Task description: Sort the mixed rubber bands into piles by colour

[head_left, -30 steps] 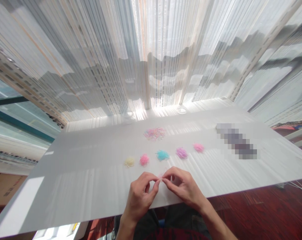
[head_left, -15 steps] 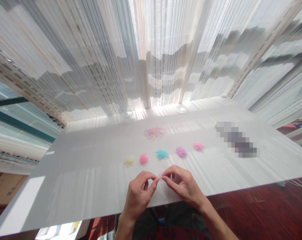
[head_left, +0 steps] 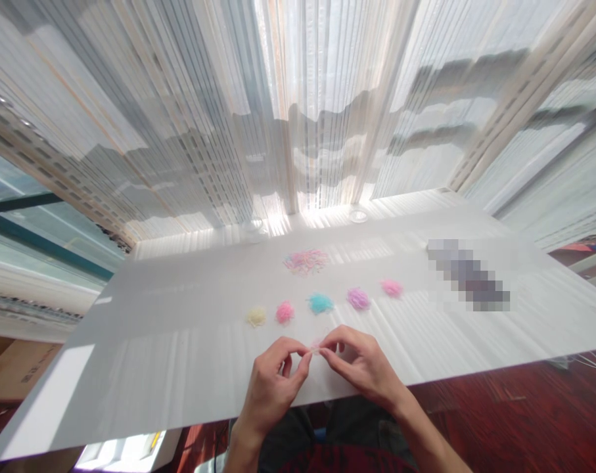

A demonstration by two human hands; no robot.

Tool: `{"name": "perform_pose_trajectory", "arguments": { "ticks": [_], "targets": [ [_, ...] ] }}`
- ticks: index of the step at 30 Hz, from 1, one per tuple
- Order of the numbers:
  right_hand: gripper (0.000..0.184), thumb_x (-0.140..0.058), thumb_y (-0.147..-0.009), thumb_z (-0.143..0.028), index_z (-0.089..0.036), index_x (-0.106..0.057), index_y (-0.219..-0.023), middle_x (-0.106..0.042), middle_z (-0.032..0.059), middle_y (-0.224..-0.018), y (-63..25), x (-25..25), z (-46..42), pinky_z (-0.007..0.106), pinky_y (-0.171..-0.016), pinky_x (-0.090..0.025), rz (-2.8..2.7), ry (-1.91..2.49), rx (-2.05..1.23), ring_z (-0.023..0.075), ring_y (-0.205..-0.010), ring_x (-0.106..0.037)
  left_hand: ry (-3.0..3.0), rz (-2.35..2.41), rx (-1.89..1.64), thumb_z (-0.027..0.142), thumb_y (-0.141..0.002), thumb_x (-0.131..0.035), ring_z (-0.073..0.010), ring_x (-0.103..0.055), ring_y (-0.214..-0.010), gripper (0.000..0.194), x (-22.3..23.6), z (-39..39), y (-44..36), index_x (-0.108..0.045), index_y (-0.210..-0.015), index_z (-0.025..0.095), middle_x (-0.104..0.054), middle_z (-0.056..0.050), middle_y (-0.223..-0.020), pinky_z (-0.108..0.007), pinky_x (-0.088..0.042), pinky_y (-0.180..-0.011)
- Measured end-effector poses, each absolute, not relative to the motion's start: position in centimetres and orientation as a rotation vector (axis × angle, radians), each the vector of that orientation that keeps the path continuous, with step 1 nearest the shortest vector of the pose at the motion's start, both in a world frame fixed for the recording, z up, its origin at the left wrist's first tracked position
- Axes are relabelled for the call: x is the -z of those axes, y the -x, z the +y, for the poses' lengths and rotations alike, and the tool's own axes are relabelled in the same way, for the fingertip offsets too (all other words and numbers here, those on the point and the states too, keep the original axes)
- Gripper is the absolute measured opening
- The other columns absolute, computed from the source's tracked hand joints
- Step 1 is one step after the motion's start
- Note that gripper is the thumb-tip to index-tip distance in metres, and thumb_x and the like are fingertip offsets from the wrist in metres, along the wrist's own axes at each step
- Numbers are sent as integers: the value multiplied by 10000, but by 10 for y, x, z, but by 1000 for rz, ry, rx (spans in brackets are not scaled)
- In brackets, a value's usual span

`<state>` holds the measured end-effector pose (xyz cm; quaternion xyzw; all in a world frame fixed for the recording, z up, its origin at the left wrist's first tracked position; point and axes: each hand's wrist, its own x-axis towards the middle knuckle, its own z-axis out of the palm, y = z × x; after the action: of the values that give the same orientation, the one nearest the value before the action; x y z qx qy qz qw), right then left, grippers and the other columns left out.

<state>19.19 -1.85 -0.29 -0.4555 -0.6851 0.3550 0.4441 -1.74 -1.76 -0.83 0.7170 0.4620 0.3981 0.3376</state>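
Both my hands meet over the near edge of a white table [head_left: 150, 341]. My left hand [head_left: 273, 384] and my right hand [head_left: 359, 364] pinch a tiny pale pink band [head_left: 316, 346] between thumb and forefinger tips. Beyond them lies a row of small sorted heaps: yellow [head_left: 255, 316], pink [head_left: 284, 312], teal [head_left: 320, 303], purple [head_left: 359, 299] and a second pink heap [head_left: 391, 288]. Farther back sits a loose mixed pile of bands [head_left: 306, 261].
A blurred-out object [head_left: 468, 276] lies at the right of the table. Two small clear round lids or dishes [head_left: 358, 215] sit at the far edge by sheer white curtains. Dark red floor shows at the right; a cardboard box [head_left: 16, 368] is at the left.
My hands have stayed together at the same spot, fingertips shifting only slightly on the small band. The view has drifted a little.
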Motion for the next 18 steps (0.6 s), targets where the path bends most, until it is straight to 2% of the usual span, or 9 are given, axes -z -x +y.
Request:
{"name": "perform_pose_trajectory", "arguments": {
  "ticks": [9, 13, 18],
  "targets": [
    [179, -642, -990, -355, -218, -732, -918, -748, 28, -823, -193, 4, -18, 257, -658, -527, -1718, 1136, -894, 154, -722, -656, -1889, 1215, -1044, 254, -966, -646, -88, -523, -565, 146, 4, -17, 19, -709, -863, 171, -706, -32, -798, -169, -447, -499],
    [171, -642, -989, -347, -219, -735, -922, -745, 27, -825, -193, 5, -19, 253, -646, -516, -1718, 1132, -908, 153, -719, -652, -1896, 1210, -1022, 253, -978, -635, -98, -574, -604, 151, 5, -20, 20, -712, -877, 172, -716, -40, -816, -169, -460, -513],
    [150, -644, -985, -333, -220, -732, -941, -752, 30, -860, -192, 7, -19, 271, -707, -528, -1727, 1098, -921, 160, -759, -667, -1928, 1261, -1049, 271, -980, -638, -117, -640, -657, 163, 0, -20, 27, -737, -886, 183, -743, -42, -835, -178, -495, -548]
  ]
}}
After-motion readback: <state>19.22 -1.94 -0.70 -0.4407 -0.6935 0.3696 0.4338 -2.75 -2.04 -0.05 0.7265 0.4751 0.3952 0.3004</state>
